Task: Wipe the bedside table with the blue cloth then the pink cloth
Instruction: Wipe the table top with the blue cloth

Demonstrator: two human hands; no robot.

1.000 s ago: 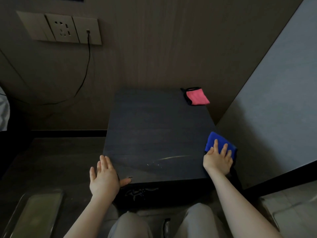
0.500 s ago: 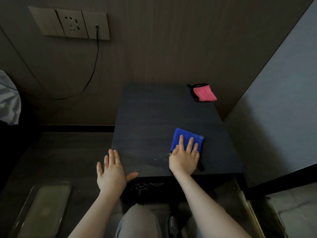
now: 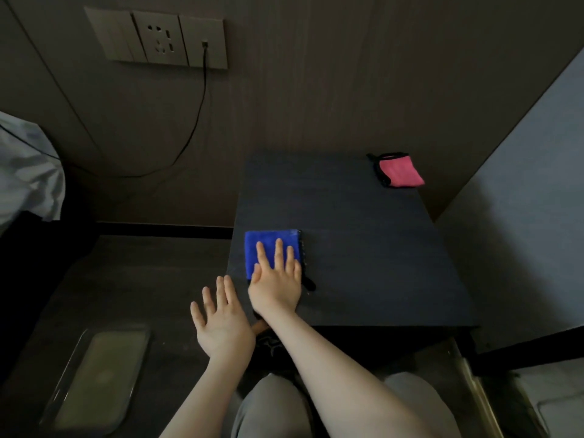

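A white sheet is seen at the far left, at about 9 o'clock. A clear tray is seen on the floor at about 7 o'clock. On the wall at about 11 o'clock, a wall socket is seen, and a black cord is plugged into its right part and hangs down in a curve.

The left hand is held flat with the fingers spread wide. Nothing is held in it. It is seen just beside the left front corner of the surface, and whether the corner is touched cannot be told.

The right hand is laid flat on the blue cloth, with straight fingers pressed down on it. The blue cloth is folded into a square and is found on the surface near its left edge, toward the front, at about 6 o'clock from the middle of the picture. A dark trim and a small black loop are seen on the cloth's right side.

The surface is dark and square. The pink cloth is found at the back right corner of the surface, at about 2 o'clock, well apart from the blue cloth. A black edge is seen around it. It is touched by no hand.

A pale wall is seen on the right, at about 3 o'clock. Grey trousers are seen at the bottom.
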